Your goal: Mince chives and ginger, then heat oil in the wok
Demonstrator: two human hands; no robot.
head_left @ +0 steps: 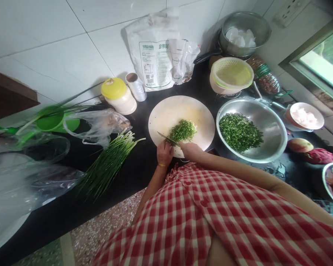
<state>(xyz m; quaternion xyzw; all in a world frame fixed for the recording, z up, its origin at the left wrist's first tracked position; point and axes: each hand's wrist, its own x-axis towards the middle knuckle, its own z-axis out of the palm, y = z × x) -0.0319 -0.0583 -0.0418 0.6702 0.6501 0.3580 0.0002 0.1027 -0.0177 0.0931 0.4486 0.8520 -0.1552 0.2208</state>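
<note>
On a round cutting board (158, 114) lies a heap of finely chopped green chives (184, 130). My right hand (191, 150) is closed around the handle of a kitchen knife (166, 138); the blade points up and left along the near edge of the heap. My left hand (164, 152), with a yellow band at the wrist, rests at the board's near edge just below the blade. Its fingers are curled together, and what they hold, if anything, is hidden. Left of the board lies a bunch of whole chives (111, 162), white ends toward the board.
A steel bowl (277, 147) with chopped greens stands right of the board. Behind are a yellow-lidded jar (118, 96), a plastic-film roll (137, 88), a flour bag (152, 55) and a colander (231, 75). Plastic bags (22, 184) lie left; an apple (299, 145) and dragon fruit (319, 156) right.
</note>
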